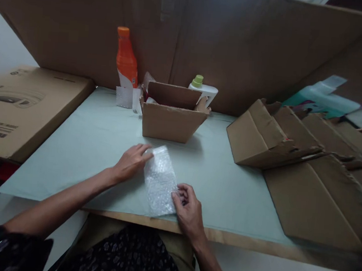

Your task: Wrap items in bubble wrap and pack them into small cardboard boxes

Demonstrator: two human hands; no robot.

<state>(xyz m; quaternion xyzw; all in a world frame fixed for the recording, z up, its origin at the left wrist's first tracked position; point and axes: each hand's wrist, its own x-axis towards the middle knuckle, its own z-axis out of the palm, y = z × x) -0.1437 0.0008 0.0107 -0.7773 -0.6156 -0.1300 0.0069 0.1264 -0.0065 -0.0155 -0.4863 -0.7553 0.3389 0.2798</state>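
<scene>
A flat piece of clear bubble wrap [161, 180] lies slanted on the table, close to its front edge. My left hand [131, 161] pinches its upper left corner between thumb and fingers. At the lower right edge, my right hand [189, 209] has its thumb on top and the other fingers curled at the side, gripping the wrap. Just beyond stands an open cardboard box [171, 120], with things inside that I can make out only in part.
An orange bottle [127, 60] and a white bottle with a green cap [203, 87] stand behind the box. Several open cartons [314, 196] crowd the right side, a teal bottle [322, 96] behind them. A large flat carton [32, 107] lies left. Cardboard walls [238, 44] close the back.
</scene>
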